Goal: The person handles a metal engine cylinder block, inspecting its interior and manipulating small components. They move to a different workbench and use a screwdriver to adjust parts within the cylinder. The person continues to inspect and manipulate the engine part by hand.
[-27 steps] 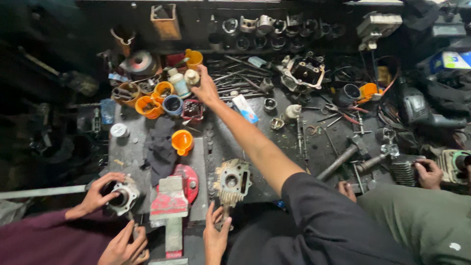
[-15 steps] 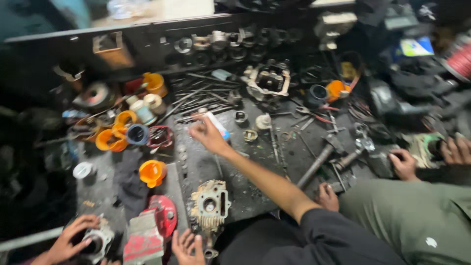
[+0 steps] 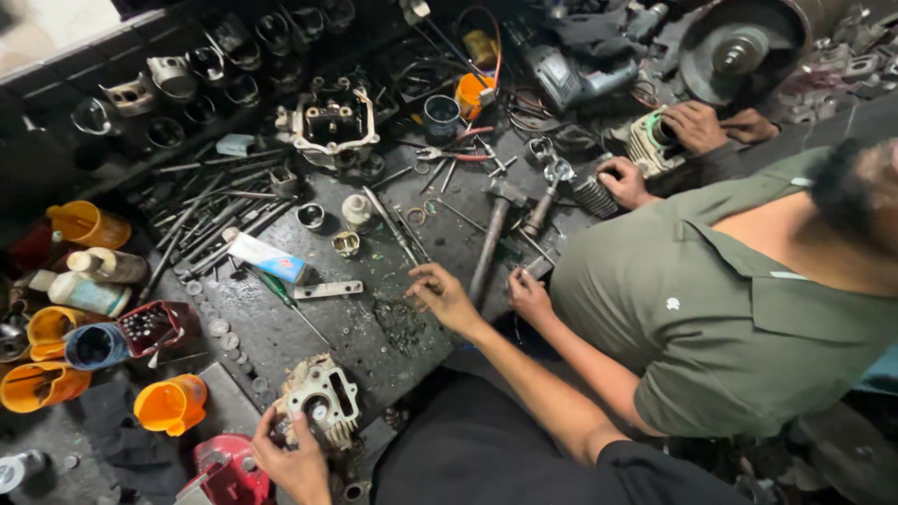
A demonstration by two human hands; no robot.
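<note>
Left hand: the left hand (image 3: 292,460) is seen at the bottom edge, with its fingers wrapped around the lower side of a metal engine part (image 3: 320,400); the part is held against the bench edge.
Engine part: a pale grey casting, dirty, with a rough surface, square openings and one round hole in the middle.
Right hand: the right hand (image 3: 441,295) is stretched forward over the bench; the fingers are spread loosely and nothing is gripped. The fingertips are placed on the dark surface, near a patch of black crumbled dirt (image 3: 400,318).
Bench: the workbench (image 3: 281,337) is made of dark, oily metal with many scratches.
Near the right hand: a long hammer (image 3: 491,238) with a dull steel handle is lying just beside it; a thin screwdriver (image 3: 290,301) with a green grip and a flat white and blue tube (image 3: 267,257) are found further to the left.
Small parts: round washers (image 3: 220,327) are laid in a loose row.
Containers: orange plastic cups (image 3: 170,404), smooth and round, are standing on the left side.
Other person: a person in an olive green shirt (image 3: 739,309) is leaning over the bench; one of this person's hands (image 3: 529,297) is resting close to the right hand, not touching it.
</note>
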